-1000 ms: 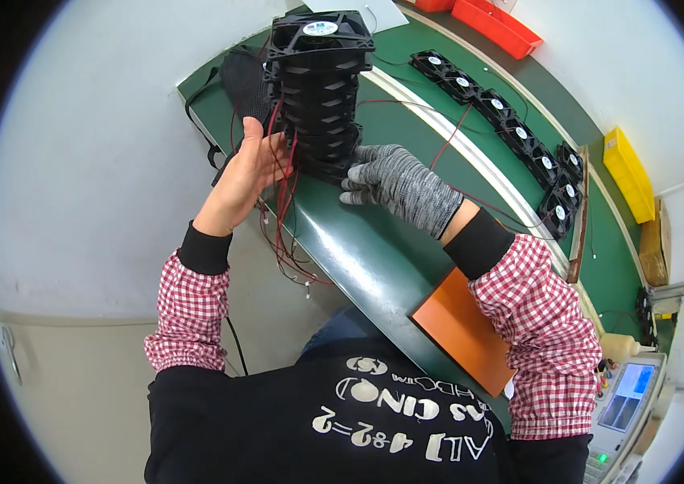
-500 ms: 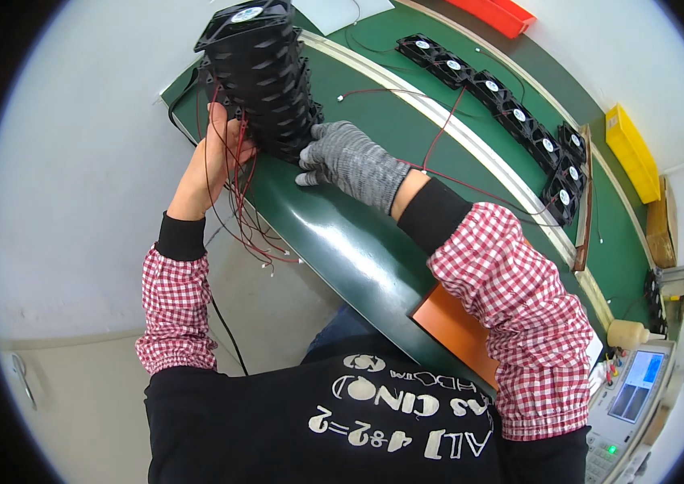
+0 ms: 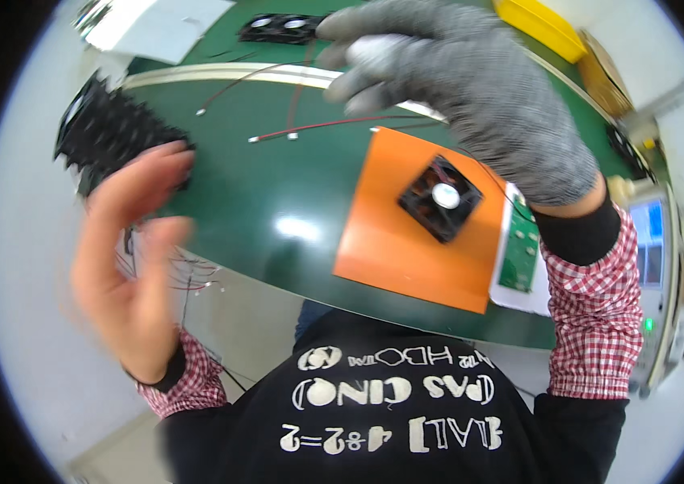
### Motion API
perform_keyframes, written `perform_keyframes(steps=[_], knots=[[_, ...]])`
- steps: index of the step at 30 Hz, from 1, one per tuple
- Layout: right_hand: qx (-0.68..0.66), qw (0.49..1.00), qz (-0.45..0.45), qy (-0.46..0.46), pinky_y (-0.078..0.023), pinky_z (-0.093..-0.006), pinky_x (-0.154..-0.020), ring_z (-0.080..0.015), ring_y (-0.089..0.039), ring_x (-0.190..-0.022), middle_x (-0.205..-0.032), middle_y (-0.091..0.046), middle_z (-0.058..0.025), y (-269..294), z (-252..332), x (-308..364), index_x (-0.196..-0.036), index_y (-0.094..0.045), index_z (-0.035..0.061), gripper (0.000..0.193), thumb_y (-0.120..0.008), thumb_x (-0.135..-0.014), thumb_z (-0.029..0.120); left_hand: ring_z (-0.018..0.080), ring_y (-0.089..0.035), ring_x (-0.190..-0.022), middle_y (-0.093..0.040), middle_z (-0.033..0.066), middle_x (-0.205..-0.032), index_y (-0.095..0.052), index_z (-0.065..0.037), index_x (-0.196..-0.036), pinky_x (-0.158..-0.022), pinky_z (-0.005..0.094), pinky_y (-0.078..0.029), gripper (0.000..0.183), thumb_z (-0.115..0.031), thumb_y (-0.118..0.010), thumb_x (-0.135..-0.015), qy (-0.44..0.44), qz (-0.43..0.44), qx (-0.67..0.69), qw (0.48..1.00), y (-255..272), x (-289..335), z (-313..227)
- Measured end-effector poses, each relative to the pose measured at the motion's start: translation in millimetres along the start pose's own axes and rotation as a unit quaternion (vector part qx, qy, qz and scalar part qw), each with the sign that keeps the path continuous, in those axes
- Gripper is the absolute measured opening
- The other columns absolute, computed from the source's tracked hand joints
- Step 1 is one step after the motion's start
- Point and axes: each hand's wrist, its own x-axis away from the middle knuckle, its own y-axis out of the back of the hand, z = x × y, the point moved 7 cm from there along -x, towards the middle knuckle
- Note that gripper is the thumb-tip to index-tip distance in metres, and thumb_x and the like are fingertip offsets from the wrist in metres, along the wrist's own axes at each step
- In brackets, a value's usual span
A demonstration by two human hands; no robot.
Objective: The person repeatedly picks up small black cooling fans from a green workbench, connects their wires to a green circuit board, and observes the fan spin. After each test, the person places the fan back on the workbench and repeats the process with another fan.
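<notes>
Green tabletop (image 3: 277, 202) carries an orange mat (image 3: 394, 234) with one black fan (image 3: 441, 198); both hands' grips released; the blurred left hand (image 3: 132, 258) half hides the fan stack (image 3: 108, 137).

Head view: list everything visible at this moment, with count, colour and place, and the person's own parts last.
Stack of fans: one stack, black, far left of table, behind the left hand.
Single fan: one, black, on the orange mat.
Orange mat: one, near table edge, centre right.
Table: one, green.
Loose wires: several, red and black, mid table.
Fan pair: two, black, far edge.
Circuit board: one, green, right of mat.
Yellow bin: one, upper right.
Screen device: one, far right.
Left hand: bare, open, blurred, holding nothing.
Right hand: grey glove, open, raised above the mat.
</notes>
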Motion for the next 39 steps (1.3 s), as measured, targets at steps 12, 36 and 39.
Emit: perform_keyframes(steps=[12,36,39], knots=[[0.377,0.902,-0.179,-0.113,-0.034,-0.0394,-0.112,-0.0341,-0.041,-0.136,-0.147,-0.041,-0.0195,83.2,-5.2,254.9,-0.141,-0.046,0.0069,0.065,-0.054,-0.078,-0.010,0.0417,-0.051,-0.105,-0.051,0.0215,-0.121,-0.053,-0.001,-0.118,-0.091,0.0463,-0.044,0.062,-0.019,-0.073,-0.063,-0.301,0.464,-0.089,0.828,-281.2,11.5,-81.2],[0.274,0.903,-0.284,-0.168,-0.051,-0.0315,-0.072,-0.0219,-0.064,-0.076,-0.080,-0.064,-0.0088,131.1,-86.2,284.7,-0.090,-0.072,0.0041,0.014,-0.074,-0.077,0.006,0.0361,-0.043,-0.120,-0.048,0.0160,-0.129,-0.042,-0.003,-0.135,-0.102,0.0447,-0.036,0.101,-0.027,-0.091,-0.051,-0.161,0.443,0.134,0.872,-299.8,10.6,-42.4],[0.198,0.904,-0.321,-0.201,-0.052,-0.0304,-0.074,-0.0180,-0.066,-0.077,-0.082,-0.067,-0.0076,134.7,-95.9,292.9,-0.087,-0.071,0.0019,0.015,-0.077,-0.073,0.003,0.0365,-0.043,-0.118,-0.048,0.0160,-0.126,-0.043,-0.003,-0.134,-0.101,0.0444,-0.037,0.101,-0.028,-0.092,-0.050,-0.178,0.441,0.111,0.873,-297.0,11.2,-42.5]])
